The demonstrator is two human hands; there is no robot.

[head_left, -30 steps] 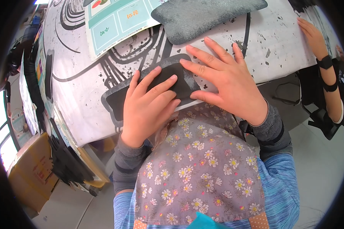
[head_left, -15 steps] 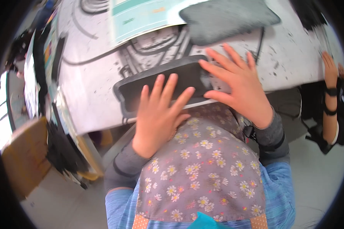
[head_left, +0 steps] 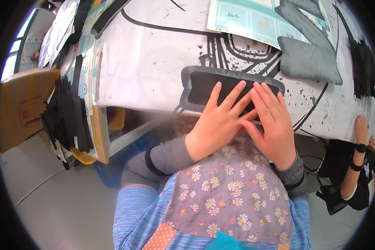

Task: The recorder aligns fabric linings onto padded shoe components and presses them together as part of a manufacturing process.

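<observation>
Moved since the earlier frame: right hand, drawn in toward left hand. Hands, two: fingers extended, gripping nothing, tips meeting or nearly so (contact between them cannot be told). Dark piece, grey-edged, one: beneath the fingers, at the near edge of the white table. Step in hand, as judged: pressing or smoothing it flat; a further pass would call for even fingertip pressure. Printed teal sheet, one. Speckled grey pieces: overlapping, count uncertain.
</observation>
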